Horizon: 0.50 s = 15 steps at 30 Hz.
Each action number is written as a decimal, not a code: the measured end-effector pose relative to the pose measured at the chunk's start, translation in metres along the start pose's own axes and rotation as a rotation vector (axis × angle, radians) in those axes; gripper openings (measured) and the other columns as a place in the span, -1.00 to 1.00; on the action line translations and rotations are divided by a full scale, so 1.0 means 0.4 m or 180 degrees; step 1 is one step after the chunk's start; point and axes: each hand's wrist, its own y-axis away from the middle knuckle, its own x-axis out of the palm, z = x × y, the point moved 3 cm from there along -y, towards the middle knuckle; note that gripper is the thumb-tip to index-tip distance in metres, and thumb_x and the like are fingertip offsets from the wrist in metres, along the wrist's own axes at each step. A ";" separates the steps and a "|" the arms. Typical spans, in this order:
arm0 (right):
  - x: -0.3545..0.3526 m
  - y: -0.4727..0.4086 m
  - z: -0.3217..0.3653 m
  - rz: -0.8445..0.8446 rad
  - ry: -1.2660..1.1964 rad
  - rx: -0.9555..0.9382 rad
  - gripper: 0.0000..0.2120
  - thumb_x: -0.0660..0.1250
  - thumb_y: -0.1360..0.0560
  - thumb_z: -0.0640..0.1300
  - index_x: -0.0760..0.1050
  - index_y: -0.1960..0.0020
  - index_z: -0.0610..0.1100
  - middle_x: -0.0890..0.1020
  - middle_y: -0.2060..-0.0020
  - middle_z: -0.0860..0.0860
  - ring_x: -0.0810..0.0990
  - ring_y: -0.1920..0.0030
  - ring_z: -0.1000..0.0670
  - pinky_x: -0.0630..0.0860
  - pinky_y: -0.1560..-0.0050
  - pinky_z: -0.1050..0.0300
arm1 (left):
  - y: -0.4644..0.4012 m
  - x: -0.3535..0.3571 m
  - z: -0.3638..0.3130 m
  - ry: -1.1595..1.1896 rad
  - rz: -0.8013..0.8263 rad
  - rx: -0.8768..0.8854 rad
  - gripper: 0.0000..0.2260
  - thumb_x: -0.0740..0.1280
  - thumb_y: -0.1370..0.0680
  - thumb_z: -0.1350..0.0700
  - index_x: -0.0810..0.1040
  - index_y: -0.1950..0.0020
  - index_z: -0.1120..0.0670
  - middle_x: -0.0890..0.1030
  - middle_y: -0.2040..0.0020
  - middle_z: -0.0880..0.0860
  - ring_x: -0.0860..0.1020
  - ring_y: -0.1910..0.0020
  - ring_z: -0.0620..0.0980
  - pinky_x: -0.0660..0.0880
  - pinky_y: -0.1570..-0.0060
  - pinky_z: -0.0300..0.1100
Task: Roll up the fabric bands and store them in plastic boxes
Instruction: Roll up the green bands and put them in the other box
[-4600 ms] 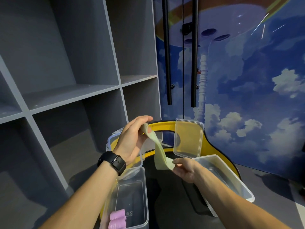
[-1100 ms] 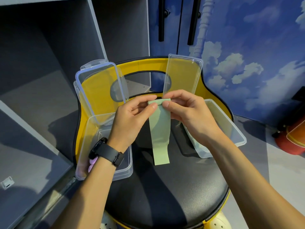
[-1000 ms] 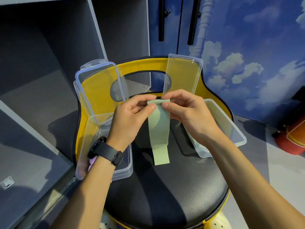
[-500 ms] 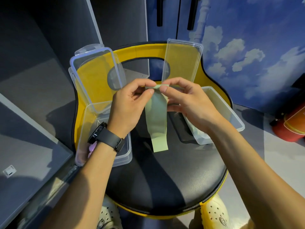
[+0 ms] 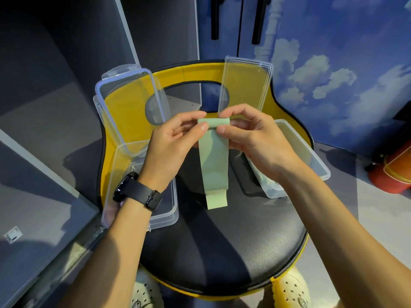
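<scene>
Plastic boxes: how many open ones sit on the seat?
2: left box under the left hand, right box behind the right hand; none seems hidden.

Matt green fabric band (image 5: 214,165), clear glossy plastic boxes (image 5: 164,215), smooth black leather-like seat (image 5: 222,252)

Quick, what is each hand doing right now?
Left hand: pinching the rolled top of the green band.
Right hand: pinching the same roll from the other side.
</scene>
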 end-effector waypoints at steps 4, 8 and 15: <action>0.001 0.000 -0.004 0.0007 0.0090 0.0004 -0.83 0.36 -0.50 -0.36 0.53 0.01 -0.12 0.72 0.14 -0.05 0.67 0.09 -0.03 0.58 0.05 0.07 | 0.002 0.001 -0.006 0.0021 -0.0050 0.0042 -0.83 0.39 -0.51 0.27 0.62 -0.05 0.06 0.67 0.09 0.01 0.61 0.13 -0.19 0.51 0.13 -0.35; -0.003 -0.001 -0.002 -0.0062 0.0012 0.0090 -0.77 0.39 -0.48 -0.35 0.53 -0.08 -0.12 0.70 0.12 -0.08 0.66 0.10 -0.02 0.58 0.08 0.10 | 0.002 0.003 -0.014 0.0025 -0.0128 0.0160 -0.82 0.40 -0.49 0.32 0.62 0.01 0.06 0.66 0.12 -0.10 0.59 0.14 -0.26 0.48 0.10 -0.40; -0.002 -0.001 0.001 0.0002 -0.0059 0.0220 -0.88 0.39 -0.50 -0.25 0.58 -0.04 -0.20 0.70 0.15 -0.08 0.65 0.23 0.06 0.56 0.21 0.22 | 0.007 0.005 -0.010 0.0136 -0.0057 0.0219 -0.77 0.36 -0.48 0.40 0.60 0.09 0.06 0.66 -0.03 -0.01 0.62 -0.02 -0.14 0.50 -0.04 -0.30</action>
